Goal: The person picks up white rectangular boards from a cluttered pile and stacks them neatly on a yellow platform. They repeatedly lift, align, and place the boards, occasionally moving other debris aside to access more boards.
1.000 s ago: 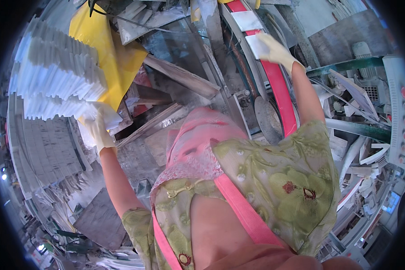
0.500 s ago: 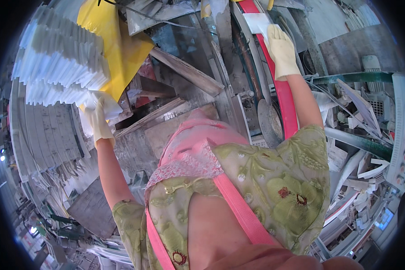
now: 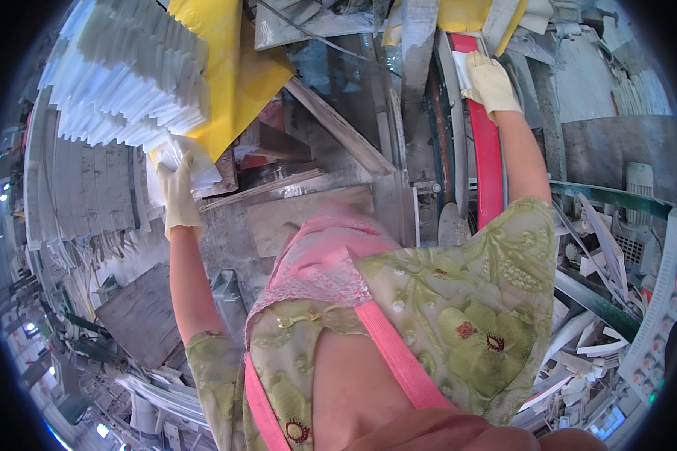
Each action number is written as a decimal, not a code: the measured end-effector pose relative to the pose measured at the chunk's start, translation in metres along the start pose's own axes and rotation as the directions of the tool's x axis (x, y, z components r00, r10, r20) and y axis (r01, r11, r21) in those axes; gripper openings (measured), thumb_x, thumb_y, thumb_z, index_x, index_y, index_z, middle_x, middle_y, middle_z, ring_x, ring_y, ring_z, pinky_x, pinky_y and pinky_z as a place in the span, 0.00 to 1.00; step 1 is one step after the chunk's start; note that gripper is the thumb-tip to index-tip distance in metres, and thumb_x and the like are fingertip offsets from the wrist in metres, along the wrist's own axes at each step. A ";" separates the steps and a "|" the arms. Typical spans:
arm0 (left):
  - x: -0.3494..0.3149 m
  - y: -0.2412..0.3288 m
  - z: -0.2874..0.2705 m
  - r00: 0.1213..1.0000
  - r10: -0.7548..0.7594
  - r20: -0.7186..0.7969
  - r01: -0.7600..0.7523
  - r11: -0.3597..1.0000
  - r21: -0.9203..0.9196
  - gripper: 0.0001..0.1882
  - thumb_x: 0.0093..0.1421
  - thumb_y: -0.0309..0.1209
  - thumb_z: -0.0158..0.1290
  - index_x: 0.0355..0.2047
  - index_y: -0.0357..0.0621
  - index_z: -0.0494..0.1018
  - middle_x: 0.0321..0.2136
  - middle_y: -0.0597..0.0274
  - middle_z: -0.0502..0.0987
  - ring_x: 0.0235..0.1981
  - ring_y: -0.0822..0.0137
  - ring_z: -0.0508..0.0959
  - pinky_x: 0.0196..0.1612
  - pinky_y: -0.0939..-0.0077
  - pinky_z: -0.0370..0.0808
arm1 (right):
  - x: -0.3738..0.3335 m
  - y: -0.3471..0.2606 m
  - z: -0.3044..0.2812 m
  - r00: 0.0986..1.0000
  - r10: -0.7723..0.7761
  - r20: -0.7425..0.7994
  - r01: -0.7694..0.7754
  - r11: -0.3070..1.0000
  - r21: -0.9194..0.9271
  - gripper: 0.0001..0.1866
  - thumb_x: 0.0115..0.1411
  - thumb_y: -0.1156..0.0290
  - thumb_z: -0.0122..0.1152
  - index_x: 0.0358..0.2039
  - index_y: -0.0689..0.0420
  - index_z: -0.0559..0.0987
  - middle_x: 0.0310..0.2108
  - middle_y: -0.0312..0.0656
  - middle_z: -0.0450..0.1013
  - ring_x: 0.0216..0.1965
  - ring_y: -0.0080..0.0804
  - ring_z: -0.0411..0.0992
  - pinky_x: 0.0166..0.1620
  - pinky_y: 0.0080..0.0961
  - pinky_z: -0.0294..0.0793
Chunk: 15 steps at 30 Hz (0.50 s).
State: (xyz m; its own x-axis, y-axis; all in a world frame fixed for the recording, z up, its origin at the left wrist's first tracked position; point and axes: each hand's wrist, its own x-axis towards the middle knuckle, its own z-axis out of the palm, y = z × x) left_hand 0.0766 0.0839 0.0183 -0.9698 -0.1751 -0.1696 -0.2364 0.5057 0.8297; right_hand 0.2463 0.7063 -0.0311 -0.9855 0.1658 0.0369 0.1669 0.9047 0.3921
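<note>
at tile stack and red belt: contact

the gloved left hand touches a white tile at the stack's near end; whether it grips, i cannot tell. the gloved right hand lies unclenched over a second white tile on the belt. beyond the left hand is a yellow sheet; between the hands lies a wooden plank.

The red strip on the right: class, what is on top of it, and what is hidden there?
On the red strip lies white slab material, partly under the gloved right hand. The glove hides whatever is directly beneath it.
</note>
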 end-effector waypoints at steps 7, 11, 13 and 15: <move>0.017 -0.027 -0.004 0.998 0.051 -0.027 -0.052 0.998 -0.026 0.40 0.54 0.40 0.67 0.61 0.31 0.66 0.55 0.46 0.73 0.54 0.56 0.76 0.55 0.63 0.73 | 0.011 -0.002 -0.003 0.992 -0.043 0.116 0.040 0.999 0.033 0.46 0.50 0.59 0.75 0.61 0.75 0.65 0.58 0.62 0.71 0.59 0.54 0.73 0.55 0.43 0.78; 0.022 -0.034 0.001 0.996 0.076 0.047 -0.070 0.989 -0.127 0.30 0.59 0.35 0.65 0.59 0.35 0.70 0.50 0.53 0.78 0.50 0.61 0.79 0.52 0.65 0.77 | 0.007 0.003 0.001 0.989 0.064 0.137 -0.083 0.987 0.139 0.37 0.58 0.61 0.63 0.65 0.64 0.66 0.57 0.59 0.74 0.54 0.52 0.77 0.51 0.47 0.80; 0.017 -0.033 0.002 0.997 0.074 0.019 -0.070 0.982 -0.178 0.28 0.62 0.33 0.64 0.60 0.40 0.70 0.53 0.56 0.77 0.53 0.63 0.78 0.53 0.64 0.77 | 0.014 0.014 0.003 0.990 0.119 0.069 -0.132 0.962 0.239 0.30 0.63 0.58 0.56 0.66 0.49 0.69 0.51 0.55 0.78 0.45 0.53 0.81 0.48 0.50 0.79; 0.008 -0.026 -0.001 1.000 0.003 0.000 -0.003 0.990 -0.144 0.38 0.58 0.41 0.67 0.65 0.42 0.65 0.58 0.58 0.74 0.57 0.62 0.76 0.56 0.62 0.74 | 0.023 0.027 0.002 0.970 0.225 0.098 -0.245 0.909 0.338 0.28 0.65 0.49 0.50 0.61 0.47 0.75 0.43 0.59 0.80 0.46 0.61 0.78 0.49 0.54 0.76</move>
State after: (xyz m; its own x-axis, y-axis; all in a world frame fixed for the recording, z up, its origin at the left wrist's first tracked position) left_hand 0.0746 0.0688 -0.0043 -0.9706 -0.1735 -0.1671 -0.2224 0.3791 0.8983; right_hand 0.2285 0.7353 -0.0212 -0.9149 0.4023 0.0339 0.4035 0.9142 0.0371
